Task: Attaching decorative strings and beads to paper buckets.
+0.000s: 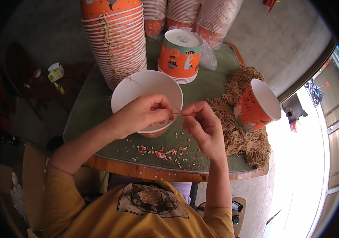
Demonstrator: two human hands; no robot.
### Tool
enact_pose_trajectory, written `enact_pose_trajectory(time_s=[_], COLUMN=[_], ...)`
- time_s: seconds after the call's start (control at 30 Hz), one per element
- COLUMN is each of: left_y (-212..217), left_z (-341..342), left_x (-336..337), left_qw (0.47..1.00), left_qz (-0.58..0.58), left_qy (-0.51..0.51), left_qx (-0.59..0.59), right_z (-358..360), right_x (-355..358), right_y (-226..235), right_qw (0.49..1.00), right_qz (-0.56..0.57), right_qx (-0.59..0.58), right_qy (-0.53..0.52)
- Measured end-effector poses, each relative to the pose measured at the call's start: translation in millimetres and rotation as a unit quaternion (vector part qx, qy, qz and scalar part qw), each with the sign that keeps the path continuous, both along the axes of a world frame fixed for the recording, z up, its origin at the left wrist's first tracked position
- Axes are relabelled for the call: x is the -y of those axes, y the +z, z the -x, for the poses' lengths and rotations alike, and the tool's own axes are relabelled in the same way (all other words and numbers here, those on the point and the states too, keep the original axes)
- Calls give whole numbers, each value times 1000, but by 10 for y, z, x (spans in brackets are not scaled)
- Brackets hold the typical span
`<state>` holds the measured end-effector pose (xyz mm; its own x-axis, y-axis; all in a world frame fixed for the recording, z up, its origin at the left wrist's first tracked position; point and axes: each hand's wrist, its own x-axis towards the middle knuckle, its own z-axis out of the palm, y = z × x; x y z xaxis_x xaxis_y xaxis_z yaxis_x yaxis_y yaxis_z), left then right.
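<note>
A thin tan string [176,113] is being pinched between both hands just above the near rim of an open orange paper cup [147,99] with a white inside, which is sitting on the green table mat [94,107] near the middle of the small wooden table [145,171]. The left hand [141,115] is curling over the cup's near edge, its fingertips closing tight on the string, and the right hand [202,127] is meeting it from the other side, thumb and forefinger pressing together on the same string, so neither hand is open. The string is running back across the cup's mouth toward the far rim, up to the tall stack of orange cups [115,39] standing behind it, where a column of knotted strings is hanging down the stack's side. Just below the hands, a scatter of small red, white and green paper dots [165,152] is lying on the mat. To the right, a heap of tan strings [241,127] is spreading along the mat's edge, with another orange cup [257,105] lying tipped on its side upon it, mouth facing right. Behind the held cup, a short stack of upturned cups [180,55] is standing bottom up, and more stacks in clear wrap [201,18] are leaning at the table's far side.
</note>
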<state>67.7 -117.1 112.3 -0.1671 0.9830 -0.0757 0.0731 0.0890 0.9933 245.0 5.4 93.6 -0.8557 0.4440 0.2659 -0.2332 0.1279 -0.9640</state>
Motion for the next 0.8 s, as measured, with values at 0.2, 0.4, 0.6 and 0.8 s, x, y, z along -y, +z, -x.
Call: enact_pose_trajectory(time_s=[0.2,0.4,0.6,0.8], left_y=[-123,-28,-11,-21], left_z=[-90,-82,-75,-63], left_x=[-88,-54,-51,-73], left_qw=[1000,997,995,994], left_qz=[-13,25,58,64], left_qy=[-18,-66,-61,-62], left_qx=[-4,10,53,64], right_z=[178,234,64,-23], right_x=[-2,-100,-33,163], right_y=[92,-46,-150,-285], right_qw=[996,988,970,933], right_qz=[-33,-121,-204,-305], right_qx=[-75,-6,-38,-46], right_qy=[21,-92,-130,-184])
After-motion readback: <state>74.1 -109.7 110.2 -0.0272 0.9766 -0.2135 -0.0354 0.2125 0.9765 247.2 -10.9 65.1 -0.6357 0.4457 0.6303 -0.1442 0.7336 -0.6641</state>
